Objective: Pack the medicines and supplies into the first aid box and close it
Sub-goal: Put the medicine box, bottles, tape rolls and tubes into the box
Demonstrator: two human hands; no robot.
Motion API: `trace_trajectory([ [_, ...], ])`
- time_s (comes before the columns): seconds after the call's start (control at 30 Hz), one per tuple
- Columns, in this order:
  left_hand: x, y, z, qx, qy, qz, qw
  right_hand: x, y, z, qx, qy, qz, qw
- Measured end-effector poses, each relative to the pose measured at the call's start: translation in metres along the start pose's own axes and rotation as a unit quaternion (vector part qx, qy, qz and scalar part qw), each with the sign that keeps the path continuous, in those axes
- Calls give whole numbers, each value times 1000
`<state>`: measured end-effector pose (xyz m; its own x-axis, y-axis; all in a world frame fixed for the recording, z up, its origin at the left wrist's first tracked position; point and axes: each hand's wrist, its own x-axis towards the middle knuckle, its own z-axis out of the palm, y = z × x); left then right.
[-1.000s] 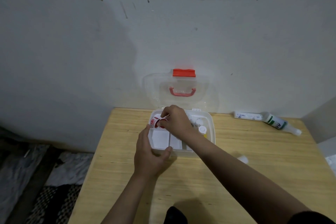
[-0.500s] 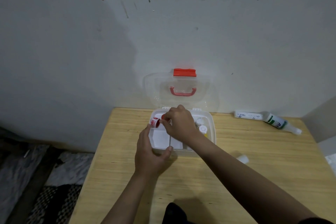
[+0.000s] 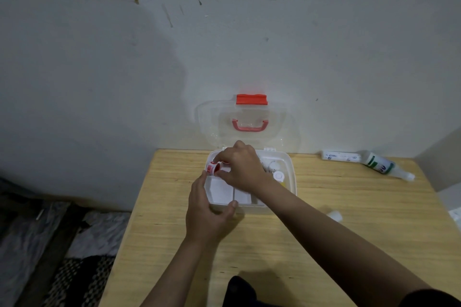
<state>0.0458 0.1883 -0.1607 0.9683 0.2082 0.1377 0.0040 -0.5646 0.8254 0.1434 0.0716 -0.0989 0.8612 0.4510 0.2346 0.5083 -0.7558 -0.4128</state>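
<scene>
White first aid box (image 3: 290, 174) open at the table's (image 3: 324, 244) far edge by the wall, clear lid (image 3: 207, 117) upright behind the hands, left hand (image 3: 207, 212) gripping the box's near-left corner, right hand (image 3: 240, 166) pinching a small red-and-white roll (image 3: 213, 168) over the far-left compartment, bare tabletop right of the right hand, two tubes (image 3: 369, 162) lying far right

first aid box (image 3: 290, 177): white, clear lid up against wall | red-white roll (image 3: 212, 168): at its left rim | white tube (image 3: 340, 156), green-labelled bottle (image 3: 381, 166): lying on table, right

I see my right hand (image 3: 240, 166) pinching a small red-and-white roll (image 3: 214, 168) over the open white plastic first aid box (image 3: 290, 169), which my left hand (image 3: 207, 212) grips.
</scene>
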Motion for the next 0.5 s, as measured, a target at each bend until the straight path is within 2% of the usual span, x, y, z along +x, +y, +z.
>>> trace_trajectory([
  [0.33, 0, -2, 1, 5, -2, 0, 1000, 5, -1, 6, 19, -1, 19, 1000],
  [0.5, 0, -5, 2, 7, -2, -7, 1000, 3, 2, 9, 46, -48, 0, 998],
])
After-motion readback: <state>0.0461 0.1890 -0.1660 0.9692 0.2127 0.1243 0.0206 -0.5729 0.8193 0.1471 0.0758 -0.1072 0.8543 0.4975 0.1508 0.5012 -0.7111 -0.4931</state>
